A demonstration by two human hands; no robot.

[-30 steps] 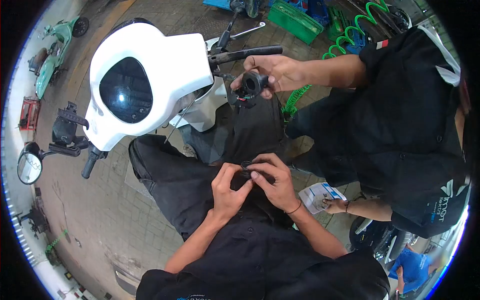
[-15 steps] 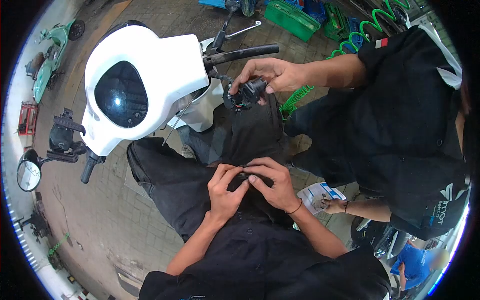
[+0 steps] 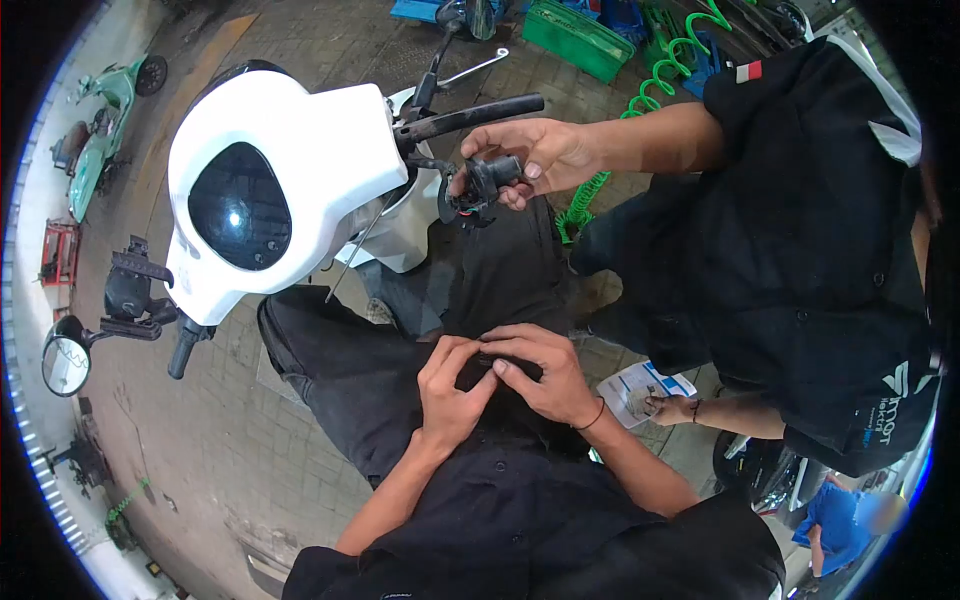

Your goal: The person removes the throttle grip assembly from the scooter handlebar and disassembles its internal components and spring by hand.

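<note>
Where parked farthest left: pale mint-green scooter (image 3: pixel 90 180) with dark wheels, near a white wall (image 3: pixel 60 100); just below, red metal stand (image 3: pixel 62 252).
Black-framed rounded mirror (image 3: pixel 67 366): on a black stalk, near the left rim of view.
Black cylindrical grip (image 3: pixel 186 348): angled downward in view, near a black plastic control cluster (image 3: pixel 138 285).
Glossy white plastic cowl (image 3: pixel 345 130): large and smooth, set around a dark, rounded-triangular display panel (image 3: pixel 240 205) with a bright glare spot.
Thin grey metal rod (image 3: pixel 355 250): slanting down to the left from beneath the cowl.
Left hand (image 3: pixel 450 390): bare, held near black cloth trousers (image 3: pixel 330 360), with thumb and fingertips drawn nearly together, gripping a small black piece (image 3: pixel 487 361) from the left.
Small black piece: between both hands' fingertips, above the lap, mostly covered; cannot tell exact shape.
Black plastic switch housing (image 3: pixel 490 182): beyond both hands, beside the cowl, with thin wires, a red one among them.
Right hand (image 3: pixel 545 375): bare, with a dark band (image 3: pixel 592 413) at the wrist, thumb and index fingertip almost closed on the same piece.
Co-worker's upper hand (image 3: pixel 555 155): around the switch housing, below a straight black handlebar (image 3: pixel 475 117).
Green plastic crate (image 3: pixel 578 38): near the top, left of a bright green coiled hose (image 3: pixel 665 75).
White-and-blue printed paper (image 3: pixel 622 398): in the co-worker's lower hand (image 3: pixel 670 409), beside a black shirt (image 3: pixel 800 250).
Blue-shirted person (image 3: pixel 838 530): small, at lower right.
</note>
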